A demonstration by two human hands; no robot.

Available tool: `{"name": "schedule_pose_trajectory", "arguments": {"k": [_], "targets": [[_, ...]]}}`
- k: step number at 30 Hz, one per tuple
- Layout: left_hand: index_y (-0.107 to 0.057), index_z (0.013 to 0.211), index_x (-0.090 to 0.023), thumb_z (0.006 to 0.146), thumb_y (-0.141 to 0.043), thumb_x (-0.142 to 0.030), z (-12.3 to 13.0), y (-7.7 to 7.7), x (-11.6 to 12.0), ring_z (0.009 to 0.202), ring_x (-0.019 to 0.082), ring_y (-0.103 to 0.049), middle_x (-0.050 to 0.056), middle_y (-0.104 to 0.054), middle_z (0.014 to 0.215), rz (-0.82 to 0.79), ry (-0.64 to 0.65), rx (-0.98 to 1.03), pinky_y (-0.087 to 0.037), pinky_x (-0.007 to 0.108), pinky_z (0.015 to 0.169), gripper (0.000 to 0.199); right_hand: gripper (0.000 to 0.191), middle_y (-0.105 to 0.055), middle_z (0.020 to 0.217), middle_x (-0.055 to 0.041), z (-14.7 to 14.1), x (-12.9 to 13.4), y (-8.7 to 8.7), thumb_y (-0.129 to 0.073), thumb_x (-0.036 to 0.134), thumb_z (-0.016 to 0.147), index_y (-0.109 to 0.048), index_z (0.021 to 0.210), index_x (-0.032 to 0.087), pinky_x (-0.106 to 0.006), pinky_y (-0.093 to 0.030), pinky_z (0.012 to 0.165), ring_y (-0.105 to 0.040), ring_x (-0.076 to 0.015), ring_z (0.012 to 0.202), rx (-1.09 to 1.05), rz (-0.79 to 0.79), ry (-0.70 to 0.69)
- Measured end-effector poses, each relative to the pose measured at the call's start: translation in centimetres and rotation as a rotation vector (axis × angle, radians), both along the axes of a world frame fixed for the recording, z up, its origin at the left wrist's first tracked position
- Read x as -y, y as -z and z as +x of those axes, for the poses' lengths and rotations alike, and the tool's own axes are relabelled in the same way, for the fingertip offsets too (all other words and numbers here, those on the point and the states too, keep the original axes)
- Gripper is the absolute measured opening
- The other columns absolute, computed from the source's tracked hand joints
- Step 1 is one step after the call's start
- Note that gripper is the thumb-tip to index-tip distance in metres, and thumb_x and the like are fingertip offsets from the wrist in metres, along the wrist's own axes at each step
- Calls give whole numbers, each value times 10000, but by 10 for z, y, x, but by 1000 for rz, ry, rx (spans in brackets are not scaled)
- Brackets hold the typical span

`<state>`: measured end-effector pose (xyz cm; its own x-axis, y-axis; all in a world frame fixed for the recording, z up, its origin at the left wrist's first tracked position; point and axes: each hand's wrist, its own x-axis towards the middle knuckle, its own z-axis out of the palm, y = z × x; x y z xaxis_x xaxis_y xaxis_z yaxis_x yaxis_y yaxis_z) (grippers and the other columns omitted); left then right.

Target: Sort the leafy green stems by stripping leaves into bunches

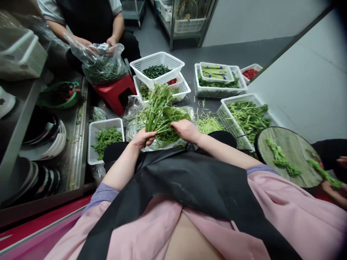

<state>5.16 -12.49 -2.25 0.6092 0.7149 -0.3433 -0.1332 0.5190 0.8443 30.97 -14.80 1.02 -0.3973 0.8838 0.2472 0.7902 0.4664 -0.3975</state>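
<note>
Left hand (145, 138) and right hand (185, 130) are held centre frame above a plastic bag (131, 130) of remaining greens (177, 114); a leafy bunch (158, 103) is grasped by the left; the right's hold cannot be told; stem scraps (209, 123) are already strewn centre-right.

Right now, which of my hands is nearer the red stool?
Left. Your left hand, gripping the greens, is on the near side of the red stool, slightly to its right. Your right hand is farther to its right.
</note>
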Motion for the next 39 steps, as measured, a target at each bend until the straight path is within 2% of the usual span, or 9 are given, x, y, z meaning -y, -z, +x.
{"name": "schedule_pose_trajectory", "arguments": {"k": [5, 11, 15, 24, 28, 33, 34, 36, 39], "targets": [[-586, 822, -101, 611, -825, -380, 0, 0, 0, 293, 29, -351, -64, -476, 457, -14, -26, -26, -200, 158, 296, 424, 265, -693, 929, -88, -22, -2, 9, -384, 276, 953, -617, 1038, 183, -263, -412, 718, -601, -181, 799, 31, -346, -85], [-610, 883, -76, 607, -823, -375, -3, 6, -5, 326, 54, -436, 17, -617, 555, 17, -64, -74, -265, 176, 303, 460, 151, -563, 620, 22, -6, -10, 2, -480, 264, 850, -607, 827, 185, -225, -360, 538, -464, -105, 531, -161, -786, -148], [-603, 883, -90, 608, -828, -364, -5, 6, -5, 405, 111, -551, 46, -650, 595, 40, -40, -110, -331, 186, 330, 449, 125, -569, 613, 26, 2, -10, 2, -485, 285, 831, -516, 744, 201, -222, -363, 477, -450, -86, 463, -344, -957, -122], [-590, 816, -105, 631, -818, -363, 5, 1, -1, 339, 52, -442, -7, -586, 539, 120, -57, -67, -257, 176, 331, 392, 186, -295, 498, 92, -20, 3, 33, -406, 381, 843, -389, 727, 236, -210, -228, 373, -216, -75, 378, -816, -736, 290], [-560, 748, -116, 646, -810, -367, 7, 0, 1, 343, 47, -441, 6, -596, 556, 139, -9, -48, -258, 180, 338, 368, 171, -446, 569, 21, -11, -5, 36, -426, 346, 848, -440, 729, 224, -246, -381, 504, -451, -129, 514, -565, -437, 361], [-545, 733, -121, 648, -811, -371, 1, -3, 2, 319, 40, -409, -11, -565, 518, 99, -6, -53, -211, 174, 324, 375, 210, -619, 798, -88, 40, -30, 10, -375, 288, 902, -548, 834, 191, -317, -429, 712, -585, -215, 790, -257, 52, 618], [-542, 733, -122, 645, -813, -371, 0, -2, 1, 318, 40, -409, -12, -565, 516, 88, -6, -53, -211, 173, 323, 378, 244, -636, 829, -97, 41, -32, 4, -342, 283, 924, -561, 882, 185, -320, -431, 725, -593, -216, 808, -197, 142, 595], [-539, 728, -122, 638, -816, -370, 0, -1, 0, 321, 42, -419, -8, -571, 519, 77, -3, -54, -213, 171, 320, 383, 261, -665, 878, -107, 26, -29, -7, -338, 285, 949, -576, 962, 177, -308, -433, 741, -605, -211, 848, -63, 184, 354], [-542, 729, -117, 624, -817, -375, 2, 2, -1, 319, 44, -427, -4, -580, 522, 62, -35, -53, -209, 170, 311, 391, 252, -695, 891, -112, -21, -16, -15, -374, 294, 966, -578, 1038, 163, -285, -420, 698, -621, -206, 835, 225, -9, -67]]}}
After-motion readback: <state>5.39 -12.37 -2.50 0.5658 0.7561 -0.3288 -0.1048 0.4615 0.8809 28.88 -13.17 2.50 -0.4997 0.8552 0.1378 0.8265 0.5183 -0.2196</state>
